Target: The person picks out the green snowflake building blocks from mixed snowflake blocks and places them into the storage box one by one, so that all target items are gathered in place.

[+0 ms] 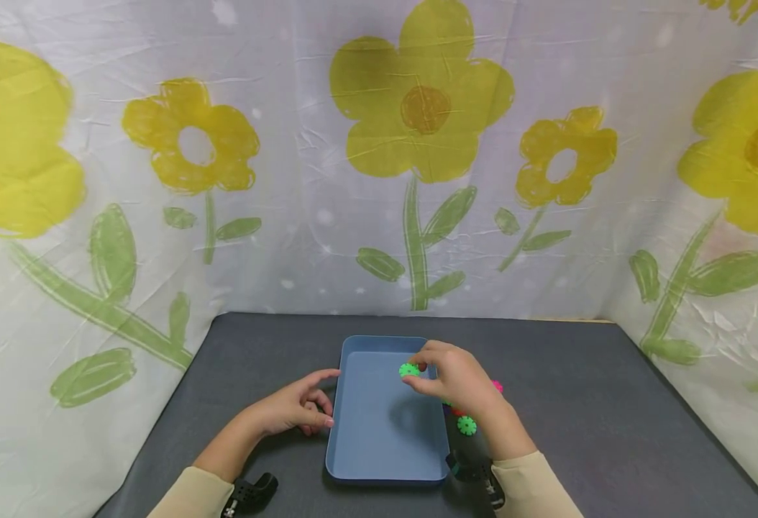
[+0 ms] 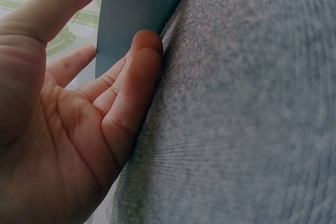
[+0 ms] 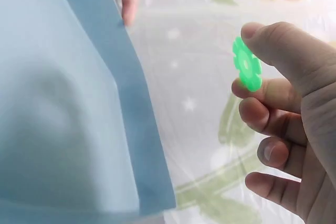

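Note:
A blue rectangular tray point(image 1: 385, 439) lies on the dark table. Between thumb and index finger, my right hand point(image 1: 453, 378) pinches a bright green notched disc point(image 1: 409, 370) over the tray's upper right part. The right wrist view shows that same disc point(image 3: 247, 65) edge-tilted, with the other fingers loosely bent. My left hand point(image 1: 295, 409) rests against the tray's left side, index finger at the rim and thumb lower down. In the left wrist view its fingers point(image 2: 134, 85) lie beside the tray wall point(image 2: 128, 11) and grip nothing.
Right of the tray lie another green notched disc point(image 1: 467, 426), a pink piece point(image 1: 498, 386) and a red piece point(image 1: 459, 412), partly hidden by my right hand. A flower-printed white curtain point(image 1: 275, 237) surrounds the dark tabletop point(image 1: 567, 403). Both wrists wear black straps.

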`<action>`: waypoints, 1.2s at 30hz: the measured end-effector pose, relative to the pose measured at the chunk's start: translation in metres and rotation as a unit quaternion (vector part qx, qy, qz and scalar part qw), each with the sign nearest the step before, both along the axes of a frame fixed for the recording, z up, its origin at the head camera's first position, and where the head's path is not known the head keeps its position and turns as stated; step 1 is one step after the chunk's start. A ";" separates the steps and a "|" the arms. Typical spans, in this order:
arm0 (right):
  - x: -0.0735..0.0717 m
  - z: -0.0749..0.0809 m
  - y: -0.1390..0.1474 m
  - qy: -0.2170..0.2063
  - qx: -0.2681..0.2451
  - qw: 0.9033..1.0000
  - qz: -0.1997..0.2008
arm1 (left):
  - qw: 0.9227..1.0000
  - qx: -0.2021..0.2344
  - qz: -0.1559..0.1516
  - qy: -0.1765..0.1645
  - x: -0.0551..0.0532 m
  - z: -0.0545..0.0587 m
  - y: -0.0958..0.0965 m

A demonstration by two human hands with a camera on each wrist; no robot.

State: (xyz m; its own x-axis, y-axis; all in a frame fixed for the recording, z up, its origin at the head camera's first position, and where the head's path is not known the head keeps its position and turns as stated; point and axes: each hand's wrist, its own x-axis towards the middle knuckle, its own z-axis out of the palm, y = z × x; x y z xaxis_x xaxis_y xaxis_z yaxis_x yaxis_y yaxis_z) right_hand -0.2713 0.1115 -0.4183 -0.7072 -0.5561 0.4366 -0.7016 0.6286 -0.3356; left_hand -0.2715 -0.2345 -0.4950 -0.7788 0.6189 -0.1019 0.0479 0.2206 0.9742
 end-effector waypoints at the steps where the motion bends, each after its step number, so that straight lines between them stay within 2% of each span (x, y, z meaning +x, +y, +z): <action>1: 0.001 0.000 -0.002 0.004 0.000 1.000 0.010 | 1.000 0.000 0.001 0.000 0.000 0.000 0.000; 5: 0.006 -0.003 -0.011 0.011 0.002 0.999 0.043 | 1.000 -0.002 0.004 0.002 0.001 -0.002 0.001; 14: 0.015 -0.004 -0.031 -0.007 0.012 0.995 0.100 | 1.000 -0.008 0.010 0.009 -0.002 -0.004 0.001; 19: 0.020 -0.008 -0.043 -0.024 0.027 0.989 0.140 | 1.000 -0.009 0.013 0.006 -0.002 -0.003 0.001; 27: 0.028 -0.018 -0.063 -0.023 0.061 0.979 0.194 | 1.000 -0.005 0.007 0.001 -0.003 -0.002 0.000; 36: 0.034 -0.031 -0.077 0.000 0.118 0.972 0.202 | 1.000 -0.004 0.002 -0.003 -0.003 0.000 -0.001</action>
State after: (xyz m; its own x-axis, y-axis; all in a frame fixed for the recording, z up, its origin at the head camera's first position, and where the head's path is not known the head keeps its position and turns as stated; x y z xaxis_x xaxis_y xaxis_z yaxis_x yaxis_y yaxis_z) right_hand -0.2376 0.0345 -0.4496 -0.4097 -0.8737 0.2622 -0.9074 0.3607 -0.2156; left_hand -0.2746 -0.2354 -0.4955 -0.7807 0.6149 -0.1111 0.0411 0.2279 0.9728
